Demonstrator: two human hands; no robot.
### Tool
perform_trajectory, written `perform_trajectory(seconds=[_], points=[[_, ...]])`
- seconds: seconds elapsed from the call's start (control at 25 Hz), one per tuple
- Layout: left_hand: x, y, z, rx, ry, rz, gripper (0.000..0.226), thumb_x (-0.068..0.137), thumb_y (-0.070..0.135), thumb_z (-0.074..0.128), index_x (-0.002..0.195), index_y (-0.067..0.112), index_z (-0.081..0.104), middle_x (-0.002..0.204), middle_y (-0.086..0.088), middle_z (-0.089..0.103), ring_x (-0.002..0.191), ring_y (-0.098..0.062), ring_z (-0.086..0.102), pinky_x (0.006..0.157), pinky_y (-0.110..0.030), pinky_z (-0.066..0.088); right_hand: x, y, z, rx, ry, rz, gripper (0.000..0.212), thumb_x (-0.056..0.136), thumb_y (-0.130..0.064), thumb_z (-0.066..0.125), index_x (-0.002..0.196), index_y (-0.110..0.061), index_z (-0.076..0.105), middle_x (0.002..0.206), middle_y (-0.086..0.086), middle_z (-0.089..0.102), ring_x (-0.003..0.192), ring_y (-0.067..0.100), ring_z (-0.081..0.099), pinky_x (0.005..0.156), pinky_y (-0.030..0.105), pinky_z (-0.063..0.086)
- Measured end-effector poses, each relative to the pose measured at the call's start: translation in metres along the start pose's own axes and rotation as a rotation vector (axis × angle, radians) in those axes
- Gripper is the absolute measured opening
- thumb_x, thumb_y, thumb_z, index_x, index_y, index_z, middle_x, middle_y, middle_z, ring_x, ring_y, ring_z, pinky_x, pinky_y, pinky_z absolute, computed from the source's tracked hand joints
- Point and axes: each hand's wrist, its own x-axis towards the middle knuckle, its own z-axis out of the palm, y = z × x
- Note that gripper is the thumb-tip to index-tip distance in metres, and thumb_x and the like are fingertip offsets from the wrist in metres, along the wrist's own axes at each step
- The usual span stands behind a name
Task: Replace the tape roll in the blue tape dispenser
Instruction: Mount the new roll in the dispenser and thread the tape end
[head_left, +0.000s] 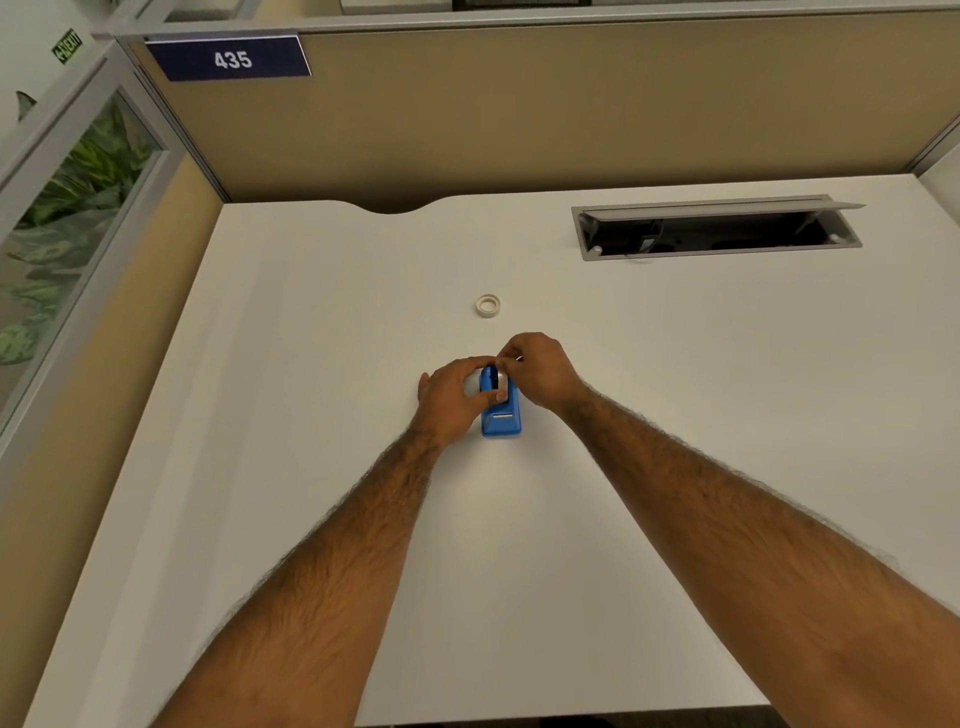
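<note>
Blue tape dispenser (501, 418), a smooth glossy plastic block with rounded corners, sits near the middle of the matte off-white counter (311, 364), its narrow end with a small pale slot toward the person. The left hand (452, 397) wraps around its left side, fingers (480, 364) curled over the far end and the thumb pressed against the top, gripping the body. The right hand (540, 371) comes in from the right with its fingers pinched together at the dispenser's top, where a small grey-white rounded piece (500, 378) shows beside a dark recess; whether it is held I cannot tell. Farther back on the counter, apart from both hands, lies a small tape roll (488, 305), a flat whitish ring with an open centre. At the back right, a grey metal-framed cable tray (717, 228) is sunk into the counter, its lid raised.
</note>
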Motion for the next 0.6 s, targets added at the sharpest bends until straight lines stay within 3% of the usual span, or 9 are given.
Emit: perform_trajectory(seconds=[0.2, 0.6], points=[[0.001, 0.003, 0.000, 0.020, -0.006, -0.002, 0.052, 0.085, 0.048, 0.072, 0.132, 0.029, 0.060, 0.138, 0.004, 0.061, 0.131, -0.019, 0.052, 0.122, -0.054, 0.015, -0.010, 0.002, 0.002, 0.046, 0.026, -0.011, 0.006, 0.088, -0.015, 0.062, 0.091, -0.013, 0.067, 0.091, -0.002, 0.065, 0.083, 0.013, 0.059, 0.060, 0.015, 0.041], [-0.004, 0.009, 0.002, 0.062, 0.012, 0.024, 0.055, 0.081, 0.032, 0.080, 0.131, 0.023, 0.059, 0.136, 0.002, 0.062, 0.126, -0.020, 0.054, 0.119, -0.052, 0.023, -0.002, -0.003, -0.001, -0.052, 0.071, -0.020, 0.012, 0.091, -0.008, 0.056, 0.091, -0.003, 0.067, 0.094, 0.010, 0.068, 0.080, 0.018, 0.058, 0.070, 0.028, 0.047]])
